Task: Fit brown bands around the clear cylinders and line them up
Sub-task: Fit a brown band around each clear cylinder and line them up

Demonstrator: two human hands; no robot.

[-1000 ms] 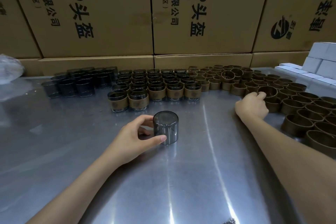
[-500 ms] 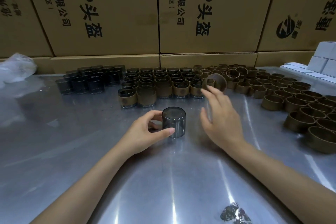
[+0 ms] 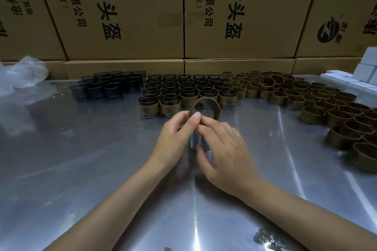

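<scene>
A brown band stands on edge above a clear cylinder in the middle of the steel table. My left hand and my right hand meet at the band's lower rim, and both pinch it there. The cylinder shows only as a sliver between the hands. Behind them stand rows of banded cylinders. Bare dark cylinders are grouped at the back left. Several loose brown bands spread over the back right.
Big cardboard boxes wall off the back of the steel table. A crumpled plastic bag lies at the far left. White small boxes are stacked at the far right.
My right hand brought a brown band from the pile at the right over to the cylinder. My left hand left the cylinder's side and now pinches the band too.
</scene>
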